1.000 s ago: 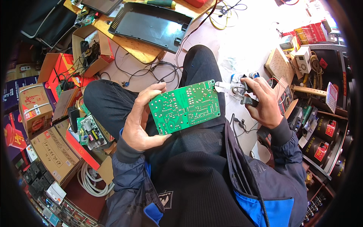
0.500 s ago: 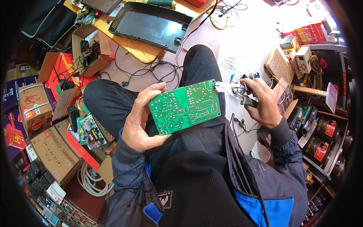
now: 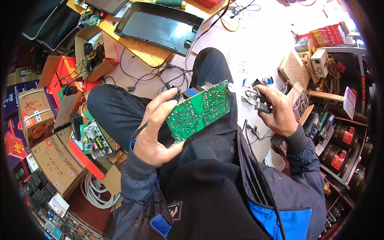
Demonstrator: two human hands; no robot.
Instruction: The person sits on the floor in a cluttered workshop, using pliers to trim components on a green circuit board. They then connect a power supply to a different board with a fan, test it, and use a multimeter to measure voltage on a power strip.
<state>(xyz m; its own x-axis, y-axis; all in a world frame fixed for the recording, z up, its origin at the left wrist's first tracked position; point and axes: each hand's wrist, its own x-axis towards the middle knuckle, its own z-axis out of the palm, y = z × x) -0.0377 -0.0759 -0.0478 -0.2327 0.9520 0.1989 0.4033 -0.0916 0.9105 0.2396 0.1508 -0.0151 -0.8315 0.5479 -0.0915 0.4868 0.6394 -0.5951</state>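
looks like plier work at the board's right end: left hand (image 3: 156, 138) grasps the green circuit board (image 3: 200, 110) by its left end above the dark trousers (image 3: 114, 110), right hand (image 3: 279, 109) grips the pliers (image 3: 251, 97), tip contact unclear. next move calls for a steady board. it's tilted, solder side showing, blue part (image 3: 191, 92) behind its top edge.

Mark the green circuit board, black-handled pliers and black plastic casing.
Green circuit board (image 3: 199, 111): head view, middle of its soldered face.
Black-handled pliers (image 3: 251, 96): head view, metal pivot area.
Black plastic casing (image 3: 160, 29): head view, its inner floor.
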